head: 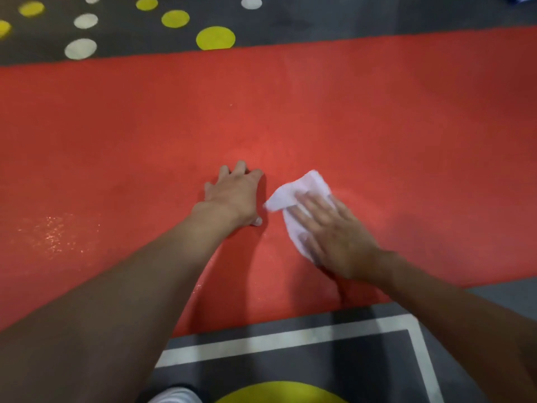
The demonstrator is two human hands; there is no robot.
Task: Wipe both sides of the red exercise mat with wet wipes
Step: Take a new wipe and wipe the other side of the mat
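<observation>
A flat red exercise mat (290, 112) with a fine grainy surface lies spread across a dark grey floor (319, 21), reaching from the left edge of the view to the right. The left hand (234, 196) rests palm down on the mat near its middle, fingers straight and slightly spread, holding nothing. Just beside it, the right hand (334, 237) presses a crumpled white wet wipe (296, 199) flat against the mat, its fingers extended over the cloth and blurred. A glistening damp patch (52, 234) shows on the mat well to the left. Yellow and white round dots (215, 37) mark the floor beyond the far edge, and a white painted line (261, 341) runs along the floor at the near edge.
</observation>
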